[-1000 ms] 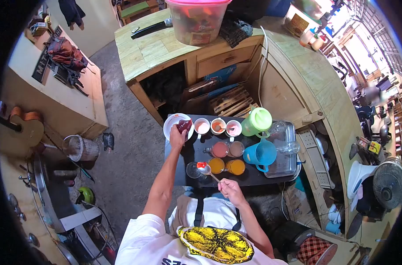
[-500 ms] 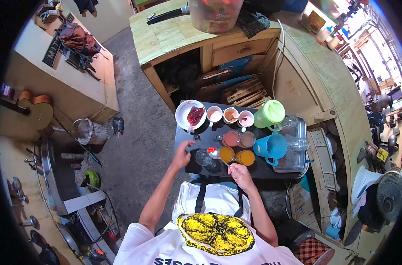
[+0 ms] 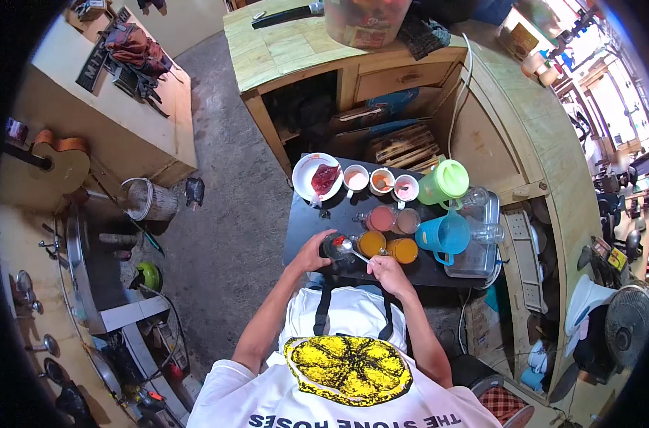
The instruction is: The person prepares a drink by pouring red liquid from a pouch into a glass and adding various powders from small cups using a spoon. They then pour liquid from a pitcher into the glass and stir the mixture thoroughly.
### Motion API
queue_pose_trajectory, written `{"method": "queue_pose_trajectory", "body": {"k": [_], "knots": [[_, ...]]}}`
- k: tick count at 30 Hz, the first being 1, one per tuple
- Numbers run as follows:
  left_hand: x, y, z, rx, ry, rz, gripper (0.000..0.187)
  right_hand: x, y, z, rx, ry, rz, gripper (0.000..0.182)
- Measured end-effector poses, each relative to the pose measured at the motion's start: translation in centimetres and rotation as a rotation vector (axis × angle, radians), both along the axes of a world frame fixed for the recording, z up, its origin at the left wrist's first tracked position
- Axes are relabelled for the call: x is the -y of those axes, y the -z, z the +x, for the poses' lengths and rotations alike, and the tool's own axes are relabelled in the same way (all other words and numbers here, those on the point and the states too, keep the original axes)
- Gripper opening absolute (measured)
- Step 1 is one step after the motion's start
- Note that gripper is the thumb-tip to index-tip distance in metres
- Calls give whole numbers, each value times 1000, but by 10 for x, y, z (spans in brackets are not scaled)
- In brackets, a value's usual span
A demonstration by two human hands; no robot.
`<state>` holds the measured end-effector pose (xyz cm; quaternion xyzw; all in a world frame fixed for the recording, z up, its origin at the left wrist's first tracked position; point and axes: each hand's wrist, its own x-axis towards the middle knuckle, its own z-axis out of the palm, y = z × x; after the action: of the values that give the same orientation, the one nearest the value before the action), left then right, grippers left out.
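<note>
My left hand (image 3: 313, 253) is curled around the side of a clear glass (image 3: 332, 250) near the table's front edge. In my right hand (image 3: 387, 274) is a spoon (image 3: 358, 255), its bowl tilted at the glass's rim. Something red (image 3: 338, 241) shows at the glass, with a whitish patch on the spoon. Just right of it stand two glasses of orange drink, one (image 3: 372, 243) nearer and another (image 3: 403, 250) beyond. Behind them are a glass of pink drink (image 3: 381, 218) and a glass of brownish drink (image 3: 408, 221).
On the dark table (image 3: 303, 228) are a white bowl (image 3: 305, 173) holding a red bag, several white cups (image 3: 355, 180), a green lidded pitcher (image 3: 445, 182), a blue pitcher (image 3: 442, 234) and a clear tray (image 3: 467, 267) with glasses. A wooden counter (image 3: 288, 43) stands behind.
My left hand has come down onto the clear glass. My right hand has brought the spoon with its red and white load to the glass, and the red part now shows there.
</note>
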<state>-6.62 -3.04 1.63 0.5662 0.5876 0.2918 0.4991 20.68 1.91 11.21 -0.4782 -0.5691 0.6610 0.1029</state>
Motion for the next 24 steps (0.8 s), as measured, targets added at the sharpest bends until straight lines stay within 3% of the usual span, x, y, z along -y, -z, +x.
{"method": "queue_pose_trajectory", "body": {"k": [9,15,24], "knots": [[3,-1,-6,82,-18,3,93,13,11,-2,-30,31,-72,25],[-5,1,3,21,-5,34,92,11,6,-11,56,-13,68,28],[-8,3,1,39,-6,80,93,-9,-17,-61,510,-166,440,27]]}}
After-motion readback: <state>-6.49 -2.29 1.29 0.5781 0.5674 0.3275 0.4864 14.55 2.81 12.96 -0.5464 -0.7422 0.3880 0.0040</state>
